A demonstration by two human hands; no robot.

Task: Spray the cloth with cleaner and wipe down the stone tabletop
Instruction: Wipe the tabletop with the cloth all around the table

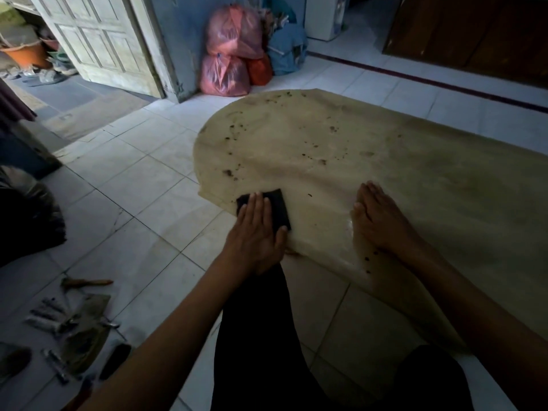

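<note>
Left hand (pixel 257 232) pressed flat, grip wide, on small dark square cloth (pixel 274 204) at near edge of beige rounded stone counter (pixel 370 149), right hand (pixel 378 219) beside cloth, flat, grip wide, empty

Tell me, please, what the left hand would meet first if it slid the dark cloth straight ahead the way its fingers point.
Probably the cluster of dark spots just beyond the cloth under the left hand, near the rounded edge of the stone tabletop. Nothing stands in that line; depth is uncertain.

no readable text, no labels, no brands, no numbers
</note>
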